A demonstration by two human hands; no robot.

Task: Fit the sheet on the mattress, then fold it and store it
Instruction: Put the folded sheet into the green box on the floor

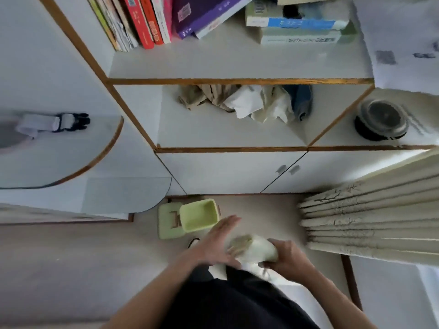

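Observation:
The folded sheet (254, 249) is a pale cream bundle held low in front of my body, over the floor. My right hand (286, 256) grips its right end with curled fingers. My left hand (217, 242) lies flat against the bundle's left side, fingers straight and pointing up-right. Part of the sheet hangs down below my hands, blurred. The mattress is not in view.
A white shelf unit (237, 149) with wooden edges stands ahead; its open compartment holds crumpled cloths (240, 100), with books (147, 20) above and closed cabinet doors (237, 170) below. A small green bin (198, 216) sits on the floor. Pleated curtain (370, 217) hangs right; a black container (382, 119) sits on a side shelf.

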